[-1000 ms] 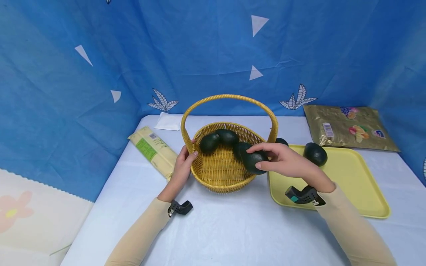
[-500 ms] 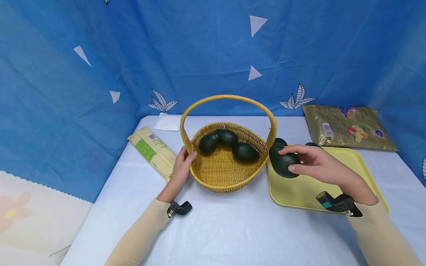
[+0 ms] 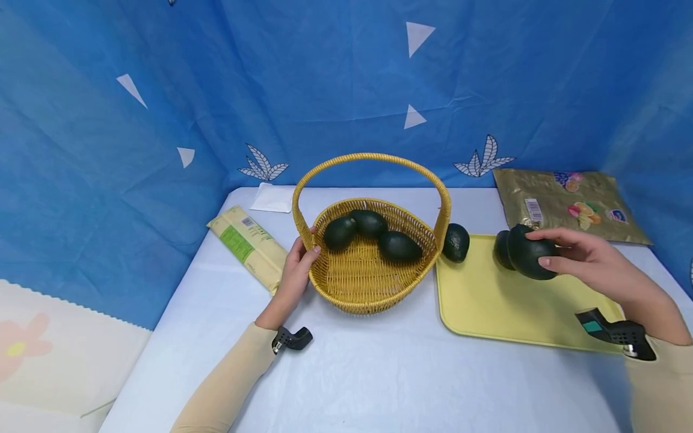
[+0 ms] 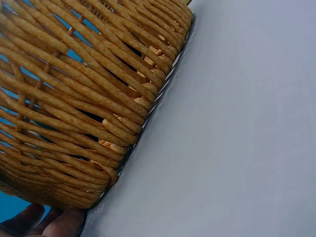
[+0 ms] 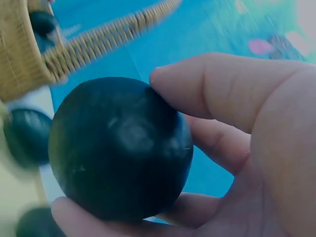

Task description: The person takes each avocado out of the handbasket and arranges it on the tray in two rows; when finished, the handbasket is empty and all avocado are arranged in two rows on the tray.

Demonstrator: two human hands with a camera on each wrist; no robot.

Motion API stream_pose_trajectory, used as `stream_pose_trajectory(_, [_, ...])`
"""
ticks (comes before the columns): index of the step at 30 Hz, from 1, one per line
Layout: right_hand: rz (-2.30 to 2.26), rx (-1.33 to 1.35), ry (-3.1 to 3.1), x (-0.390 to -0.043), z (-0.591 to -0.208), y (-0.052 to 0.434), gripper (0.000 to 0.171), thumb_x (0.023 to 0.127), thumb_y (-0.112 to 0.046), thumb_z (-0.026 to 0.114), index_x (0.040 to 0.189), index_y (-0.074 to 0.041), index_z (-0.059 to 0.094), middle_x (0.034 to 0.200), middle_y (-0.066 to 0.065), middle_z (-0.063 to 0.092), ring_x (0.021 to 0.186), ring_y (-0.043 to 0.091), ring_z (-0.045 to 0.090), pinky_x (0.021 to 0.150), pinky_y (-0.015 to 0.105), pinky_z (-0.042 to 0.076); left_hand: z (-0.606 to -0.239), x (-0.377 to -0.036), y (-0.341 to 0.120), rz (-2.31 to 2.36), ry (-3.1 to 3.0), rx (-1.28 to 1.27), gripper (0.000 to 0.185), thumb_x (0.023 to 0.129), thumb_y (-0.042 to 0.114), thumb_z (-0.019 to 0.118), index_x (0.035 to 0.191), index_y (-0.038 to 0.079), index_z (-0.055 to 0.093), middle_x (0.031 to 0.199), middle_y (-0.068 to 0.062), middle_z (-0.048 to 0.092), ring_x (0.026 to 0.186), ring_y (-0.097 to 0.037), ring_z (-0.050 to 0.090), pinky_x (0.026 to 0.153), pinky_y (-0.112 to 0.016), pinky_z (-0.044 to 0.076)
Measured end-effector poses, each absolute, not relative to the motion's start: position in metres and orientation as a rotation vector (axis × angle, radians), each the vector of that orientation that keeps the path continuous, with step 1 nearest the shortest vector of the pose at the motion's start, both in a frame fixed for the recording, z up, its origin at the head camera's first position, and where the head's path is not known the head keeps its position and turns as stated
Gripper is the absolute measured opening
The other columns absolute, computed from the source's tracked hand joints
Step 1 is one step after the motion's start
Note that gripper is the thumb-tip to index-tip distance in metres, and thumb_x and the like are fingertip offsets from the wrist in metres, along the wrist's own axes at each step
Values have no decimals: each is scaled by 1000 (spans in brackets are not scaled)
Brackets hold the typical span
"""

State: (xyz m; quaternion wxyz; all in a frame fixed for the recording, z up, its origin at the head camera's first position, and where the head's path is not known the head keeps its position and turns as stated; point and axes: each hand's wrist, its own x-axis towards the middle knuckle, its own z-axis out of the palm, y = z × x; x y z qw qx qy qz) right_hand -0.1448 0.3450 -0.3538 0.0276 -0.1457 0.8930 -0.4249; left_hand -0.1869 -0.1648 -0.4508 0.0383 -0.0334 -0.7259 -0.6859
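Right hand (image 3: 587, 261) is holding a dark avocado (image 3: 533, 260) above the yellow tray (image 3: 487, 307).
Fingers are curling around its smooth, firm, likely slippery middle; left hand (image 3: 296, 270), fingers bent, is gripping the basket (image 3: 346, 294) rim left of the tray.

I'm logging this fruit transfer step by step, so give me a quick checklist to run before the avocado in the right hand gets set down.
1. Right hand grips the held avocado firmly: ok.
2. Yellow tray has bare space to set it on: ok.
3. Held avocado is clear of the tray avocado behind it: cannot tell.
4. Left hand steadies the basket: ok.
5. Basket avocados lie settled: ok.
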Motion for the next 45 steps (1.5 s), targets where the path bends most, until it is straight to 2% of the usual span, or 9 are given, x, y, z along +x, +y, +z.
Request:
stream_pose_trajectory(6, [-1245,-273,2861,-149,-364,378,41,102,-8,59,138,-28,57,130,-37,36,91,-18,54,65,19,50,-451,-187,-165,-2116,-2214,-119,53,104,16,52,155,15,42,158,-10,46,143,-25,46,102,-14,41])
stream_pose_trajectory(10, [-1183,-202,2892,-153,-371,392,41,105,-14,56,139,-37,51,156,-25,26,92,-20,48,64,20,48,-452,-188,-166,-2117,-2213,-117,54,103,16,52,156,15,41,159,-8,44,144,-24,44,101,-12,41])
stream_pose_trajectory(17, [-1284,-90,2826,-159,-385,412,41,106,-15,52,135,-45,48,138,-35,29,90,-23,47,65,18,50,-451,-186,-166,-2114,-2226,-118,53,104,16,51,156,15,40,158,-11,45,143,-26,45,102,-13,42])
stream_pose_trajectory(21, [-1270,0,2815,-164,-394,424,37,108,-22,49,135,-47,46,151,-23,27,89,-24,43,65,21,50,-449,-186,-166,-2107,-2228,-118,54,104,16,51,156,14,40,159,-11,45,144,-26,44,104,-16,42])
stream_pose_trajectory(26, [-1212,45,2816,-169,-406,434,35,107,-29,52,140,-39,47,156,-14,30,89,-22,39,65,24,49,-450,-188,-165,-2098,-2228,-116,54,104,16,52,156,15,41,159,-9,45,145,-24,43,112,-27,39])
stream_pose_trajectory(30, [-1182,83,2831,-172,-414,436,31,105,-31,56,134,-39,51,137,-19,39,85,-24,41,63,26,52,-451,-188,-165,-2094,-2235,-110,53,104,15,51,156,14,41,159,-10,45,145,-24,44,112,-28,39])
stream_pose_trajectory(35, [-1159,115,2825,-173,-417,435,31,104,-30,57,133,-40,51,148,15,36,82,-26,40,63,28,55,-452,-188,-165,-2093,-2227,-124,53,104,14,51,156,13,41,159,-10,45,145,-24,43,106,-17,39])
stream_pose_trajectory(39, [-1128,119,2822,-174,-415,432,39,106,-27,53,144,-25,48,157,38,21,81,-26,35,62,27,55,-453,-187,-166,-2101,-2214,-133,53,104,14,52,155,13,41,159,-8,45,144,-24,44,104,-14,40])
stream_pose_trajectory(45, [-1070,113,2842,-175,-413,430,54,106,-25,50,151,3,36,153,46,21,78,-25,33,61,26,54,-452,-187,-166,-2103,-2212,-138,53,104,13,52,156,12,41,159,-10,45,145,-24,44,105,-15,40])
